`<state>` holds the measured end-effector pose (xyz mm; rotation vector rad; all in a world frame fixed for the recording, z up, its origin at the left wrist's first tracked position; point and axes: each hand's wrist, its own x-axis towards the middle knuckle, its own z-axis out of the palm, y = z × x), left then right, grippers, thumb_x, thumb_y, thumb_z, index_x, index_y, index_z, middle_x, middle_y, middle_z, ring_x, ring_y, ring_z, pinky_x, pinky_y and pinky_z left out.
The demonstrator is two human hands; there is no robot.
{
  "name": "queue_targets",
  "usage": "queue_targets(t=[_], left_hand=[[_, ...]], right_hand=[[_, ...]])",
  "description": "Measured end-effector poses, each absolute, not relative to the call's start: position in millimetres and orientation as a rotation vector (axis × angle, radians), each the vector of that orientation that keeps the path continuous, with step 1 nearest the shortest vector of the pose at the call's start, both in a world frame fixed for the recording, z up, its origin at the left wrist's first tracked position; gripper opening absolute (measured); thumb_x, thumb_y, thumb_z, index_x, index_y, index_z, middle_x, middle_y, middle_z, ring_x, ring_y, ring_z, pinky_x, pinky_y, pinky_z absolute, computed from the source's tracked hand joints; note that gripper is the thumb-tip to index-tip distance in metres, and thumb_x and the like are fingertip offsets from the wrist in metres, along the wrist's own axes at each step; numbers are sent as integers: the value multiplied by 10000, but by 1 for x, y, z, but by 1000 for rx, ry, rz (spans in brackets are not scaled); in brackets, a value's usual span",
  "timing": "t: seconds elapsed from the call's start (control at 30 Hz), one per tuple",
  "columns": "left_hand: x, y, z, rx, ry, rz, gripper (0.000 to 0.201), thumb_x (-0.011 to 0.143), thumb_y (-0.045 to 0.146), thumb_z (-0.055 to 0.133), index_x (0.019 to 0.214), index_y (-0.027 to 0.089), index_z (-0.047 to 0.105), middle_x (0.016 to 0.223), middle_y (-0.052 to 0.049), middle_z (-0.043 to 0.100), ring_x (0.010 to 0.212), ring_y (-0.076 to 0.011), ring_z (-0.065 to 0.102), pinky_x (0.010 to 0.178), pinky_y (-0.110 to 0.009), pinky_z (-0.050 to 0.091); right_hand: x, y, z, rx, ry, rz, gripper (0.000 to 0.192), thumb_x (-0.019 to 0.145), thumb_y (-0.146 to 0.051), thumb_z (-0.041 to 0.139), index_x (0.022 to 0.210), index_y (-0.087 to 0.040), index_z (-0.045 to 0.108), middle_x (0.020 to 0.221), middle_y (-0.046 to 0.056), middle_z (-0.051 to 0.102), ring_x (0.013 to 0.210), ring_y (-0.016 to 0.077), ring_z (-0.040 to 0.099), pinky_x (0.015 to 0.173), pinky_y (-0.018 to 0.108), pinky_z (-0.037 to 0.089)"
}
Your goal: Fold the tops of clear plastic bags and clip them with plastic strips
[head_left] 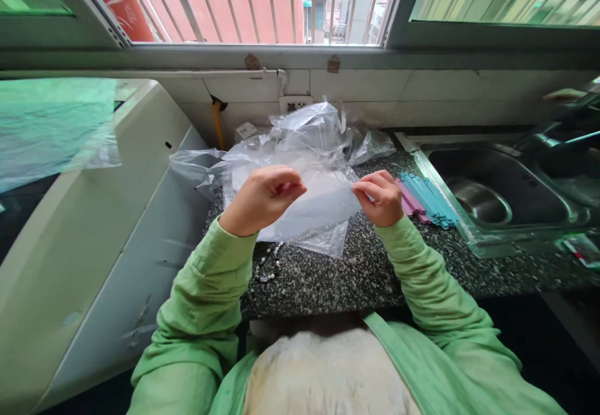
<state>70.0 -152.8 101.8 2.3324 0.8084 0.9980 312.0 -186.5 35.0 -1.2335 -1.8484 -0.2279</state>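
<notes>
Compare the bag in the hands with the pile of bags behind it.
The held bag is stretched flat between the left hand and right hand; the pile lies crumpled on the counter. The held bag is single; the pile holds several. Both are clear plastic.

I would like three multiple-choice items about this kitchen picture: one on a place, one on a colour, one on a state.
1. Where do the clips lie?
A. in the sink
B. on the counter, left of the sink
C. on the window sill

2. What colours are the clips?
A. pink and blue
B. yellow and black
C. white only

3. How is the clear bag held?
A. flat on the counter, untouched
B. by the left hand alone
C. pinched by both hands above the counter

Answers:
1 B, the clips rest on the counter beside the sink.
2 A, pink and blue strips show.
3 C, the left hand and right hand each pinch the clear bag.
</notes>
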Motion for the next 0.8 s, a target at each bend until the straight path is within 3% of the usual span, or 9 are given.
queue_targets(t=[0.23,0.43,0.8], left_hand=[[69,-159,104,1857,748,894,152,686,277,622,642,164,531,494,37,456,398,-62,446,364,-201,383],[74,-161,102,1841,734,904,145,687,262,621,629,163,533,485,48,432,411,-54,426,379,-198,396],[68,-155,102,1991,805,963,172,725,255,592,616,139,529,478,43,444,402,-40,428,368,-167,346]], right_hand=[[309,-190,41,-1104,-1770,109,175,798,-273,513,652,-193,568,636,25,576,644,145,512,632,314,437],[312,-179,66,-1025,-1994,286,182,785,-331,530,686,-189,584,625,21,569,618,124,489,589,287,420],[312,-171,83,-832,-2269,194,201,799,-244,532,614,-165,537,580,11,549,574,98,463,564,250,400]])
